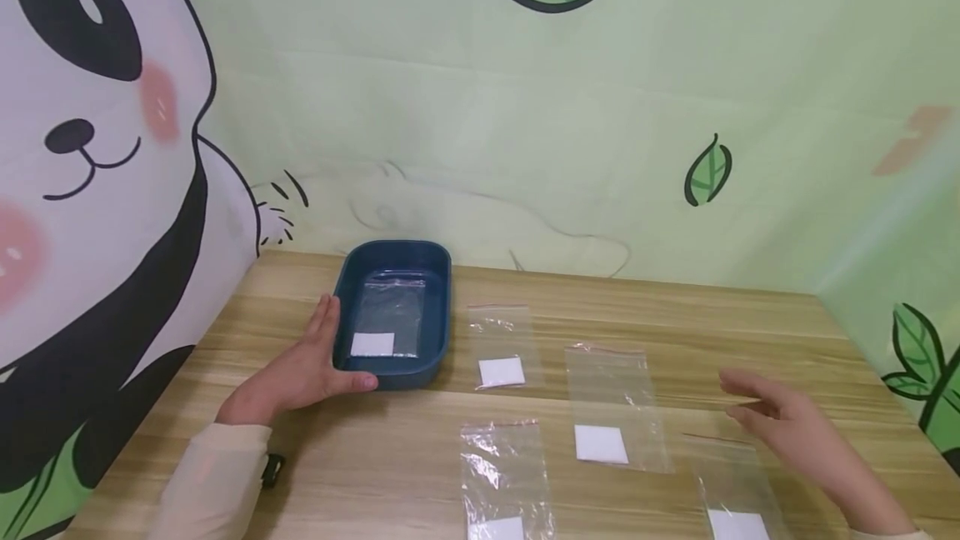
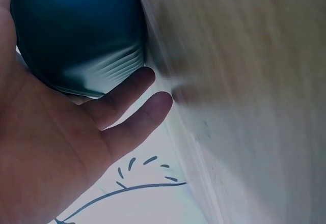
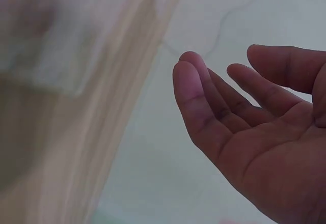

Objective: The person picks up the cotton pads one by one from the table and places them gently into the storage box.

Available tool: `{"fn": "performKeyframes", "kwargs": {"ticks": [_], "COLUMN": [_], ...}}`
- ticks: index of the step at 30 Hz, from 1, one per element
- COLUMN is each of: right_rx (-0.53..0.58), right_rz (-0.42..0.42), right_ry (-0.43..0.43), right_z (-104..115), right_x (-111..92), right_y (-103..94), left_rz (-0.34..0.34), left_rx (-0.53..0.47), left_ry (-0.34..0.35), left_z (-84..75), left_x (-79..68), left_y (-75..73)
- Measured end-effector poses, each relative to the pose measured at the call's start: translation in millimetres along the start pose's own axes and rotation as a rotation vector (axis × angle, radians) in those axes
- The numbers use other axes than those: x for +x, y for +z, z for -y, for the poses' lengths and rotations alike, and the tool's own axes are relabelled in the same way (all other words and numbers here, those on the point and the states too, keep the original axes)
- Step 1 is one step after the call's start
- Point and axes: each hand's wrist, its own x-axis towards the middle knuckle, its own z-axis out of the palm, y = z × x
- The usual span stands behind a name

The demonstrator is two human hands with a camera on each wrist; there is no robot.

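In the head view my left hand (image 1: 311,365) rests against the left side and near corner of a dark blue tray (image 1: 408,377), thumb along the front, fingers extended. The left wrist view shows two straight fingers beside the tray's wall (image 2: 76,35). Inside the tray lies a clear zip bag (image 1: 405,307) with a white label. At the right, my right hand (image 1: 802,432) hovers near another clear zip bag (image 1: 731,477), holding nothing, its fingers loosely bent. The right wrist view also shows that hand (image 3: 265,137) with bare fingertips.
More clear zip bags with white labels lie flat on the wooden table (image 1: 337,473): one beside the tray (image 1: 498,336), one mid-table (image 1: 611,390), one at the front (image 1: 502,473). A green panda-print backdrop (image 1: 480,123) stands behind the table.
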Motion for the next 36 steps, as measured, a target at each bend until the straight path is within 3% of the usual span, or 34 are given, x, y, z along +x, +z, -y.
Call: {"fn": "performKeyframes", "kwargs": {"ticks": [3, 6, 9, 18, 28, 36], "right_rx": [-0.104, -0.139, -0.175, -0.338, -0.318, -0.415], "right_rz": [0.027, 0.081, 0.128, 0.223, 0.202, 0.026], "right_ry": [0.088, 0.162, 0.182, 0.26, 0.262, 0.137], "right_z": [-17, -34, -45, -42, -32, -35], "right_x": [-6, -11, -14, -11, -8, -14], "right_y": [-1.5, -0.3, 2.6, 17.3, 30.8, 21.6], "left_rz": [-0.003, -0.006, -0.006, 0.0, -0.003, 0.0], "left_rx": [-0.005, -0.008, -0.009, -0.016, -0.017, -0.021], "left_ry": [0.003, 0.007, 0.006, 0.002, 0.006, 0.006], "left_z": [1.3, 2.4, 3.4, 4.2, 3.1, 4.1], "left_x": [-1.2, -1.7, -1.7, -0.9, -0.4, 1.0], "left_y": [-0.5, -1.1, -1.6, -0.7, 1.0, 1.1]}}
